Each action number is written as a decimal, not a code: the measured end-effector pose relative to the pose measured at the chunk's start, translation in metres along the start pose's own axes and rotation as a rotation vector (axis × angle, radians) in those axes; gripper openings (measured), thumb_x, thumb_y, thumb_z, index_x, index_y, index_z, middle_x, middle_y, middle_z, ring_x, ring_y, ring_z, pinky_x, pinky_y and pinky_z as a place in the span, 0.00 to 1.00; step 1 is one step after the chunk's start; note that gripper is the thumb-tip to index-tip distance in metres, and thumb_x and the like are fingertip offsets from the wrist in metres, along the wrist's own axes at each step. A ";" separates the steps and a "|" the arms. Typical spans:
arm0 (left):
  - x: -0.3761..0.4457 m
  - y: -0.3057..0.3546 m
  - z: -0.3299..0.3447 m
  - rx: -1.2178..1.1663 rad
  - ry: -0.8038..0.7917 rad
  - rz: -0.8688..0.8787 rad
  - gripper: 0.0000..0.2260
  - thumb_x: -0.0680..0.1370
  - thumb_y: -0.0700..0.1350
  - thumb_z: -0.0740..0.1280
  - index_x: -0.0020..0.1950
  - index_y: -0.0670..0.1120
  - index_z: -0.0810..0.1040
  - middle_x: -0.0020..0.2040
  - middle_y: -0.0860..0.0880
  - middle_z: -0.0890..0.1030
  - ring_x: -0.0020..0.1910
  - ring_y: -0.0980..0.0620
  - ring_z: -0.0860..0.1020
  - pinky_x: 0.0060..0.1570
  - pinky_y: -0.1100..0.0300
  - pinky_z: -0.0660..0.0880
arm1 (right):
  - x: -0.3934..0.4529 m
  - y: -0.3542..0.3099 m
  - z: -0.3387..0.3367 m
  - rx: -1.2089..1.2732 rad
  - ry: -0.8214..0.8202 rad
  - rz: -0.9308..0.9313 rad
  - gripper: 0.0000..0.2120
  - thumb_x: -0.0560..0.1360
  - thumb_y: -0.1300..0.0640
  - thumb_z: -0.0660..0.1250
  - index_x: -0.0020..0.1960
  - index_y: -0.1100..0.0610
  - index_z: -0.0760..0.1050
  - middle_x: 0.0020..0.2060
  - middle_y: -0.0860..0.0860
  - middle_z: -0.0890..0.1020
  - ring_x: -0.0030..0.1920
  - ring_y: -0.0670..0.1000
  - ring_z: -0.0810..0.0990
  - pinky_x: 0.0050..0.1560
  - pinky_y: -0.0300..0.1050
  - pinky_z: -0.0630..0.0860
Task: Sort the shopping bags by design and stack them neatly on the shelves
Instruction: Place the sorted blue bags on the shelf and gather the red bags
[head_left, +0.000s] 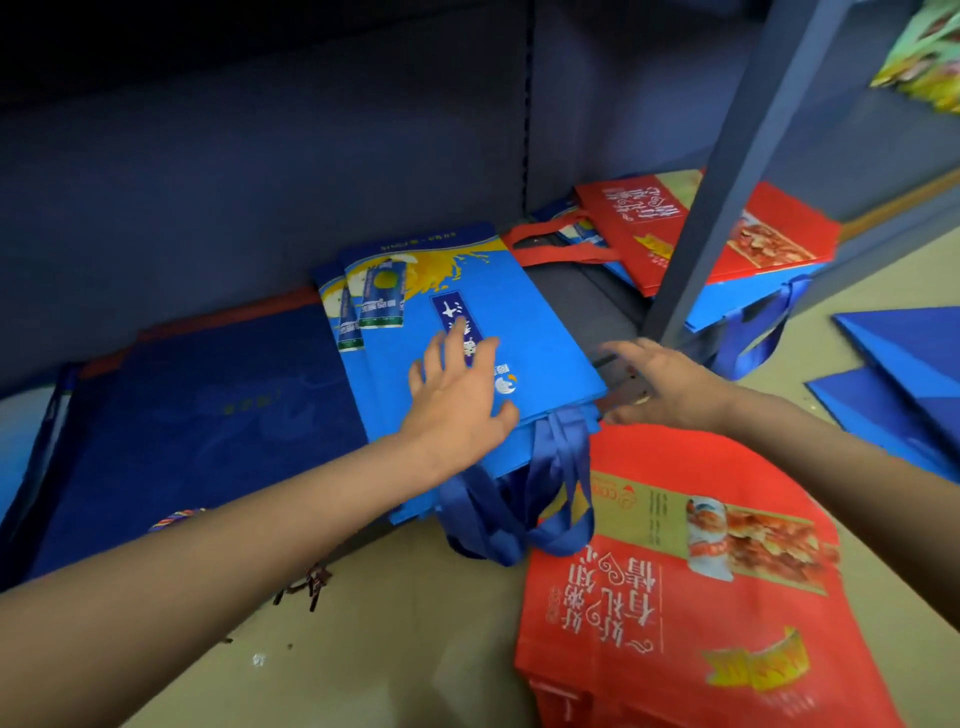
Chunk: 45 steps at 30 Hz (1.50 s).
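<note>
A stack of light blue bags (524, 332) with a yellow splash print lies on the bottom shelf (587, 291), its dark blue handles (524, 514) hanging over the front edge. My left hand (457, 395) rests flat on the top bag with fingers spread. My right hand (660, 384) hovers open just right of the stack's corner, holding nothing. Dark navy bags (208, 426) lie flat on the shelf to the left. A red bag with a food print (675, 582) lies on the floor at the lower right.
A grey shelf post (727, 171) rises right of the blue stack. Behind it, a red bag (696, 228) lies on top of blue ones. Flat blue bags (904, 374) lie on the floor at far right. A green and yellow bag (924, 52) sits on an upper shelf.
</note>
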<state>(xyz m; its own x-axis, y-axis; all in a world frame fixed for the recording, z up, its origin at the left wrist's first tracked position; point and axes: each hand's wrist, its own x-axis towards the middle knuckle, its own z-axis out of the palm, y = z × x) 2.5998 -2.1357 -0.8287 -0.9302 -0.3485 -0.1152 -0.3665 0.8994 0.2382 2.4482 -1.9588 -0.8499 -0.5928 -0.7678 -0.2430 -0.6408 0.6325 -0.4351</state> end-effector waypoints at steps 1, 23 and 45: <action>0.003 0.010 0.005 0.036 0.038 0.094 0.26 0.78 0.49 0.59 0.75 0.47 0.56 0.77 0.43 0.48 0.75 0.42 0.48 0.72 0.43 0.50 | -0.008 0.013 -0.005 0.009 0.045 0.026 0.33 0.70 0.55 0.74 0.70 0.60 0.66 0.60 0.59 0.72 0.63 0.57 0.72 0.52 0.37 0.64; 0.080 0.115 0.063 -0.124 0.250 0.262 0.21 0.71 0.42 0.57 0.63 0.43 0.73 0.65 0.42 0.70 0.61 0.40 0.69 0.57 0.48 0.66 | 0.068 0.143 -0.034 1.422 0.961 0.719 0.35 0.73 0.69 0.63 0.74 0.48 0.56 0.50 0.47 0.71 0.50 0.53 0.74 0.56 0.52 0.77; 0.027 0.281 0.140 0.125 -0.275 0.557 0.25 0.78 0.49 0.61 0.74 0.53 0.60 0.76 0.45 0.52 0.73 0.42 0.53 0.68 0.45 0.58 | -0.229 0.206 0.048 0.768 0.186 0.933 0.11 0.73 0.53 0.71 0.46 0.61 0.77 0.37 0.56 0.82 0.33 0.53 0.79 0.32 0.42 0.74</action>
<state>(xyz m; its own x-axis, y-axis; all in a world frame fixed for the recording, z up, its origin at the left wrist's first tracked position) 2.4744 -1.8557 -0.9002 -0.9351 0.2468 -0.2543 0.1922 0.9561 0.2212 2.4755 -1.6572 -0.9251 -0.7719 0.0142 -0.6356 0.4848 0.6599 -0.5741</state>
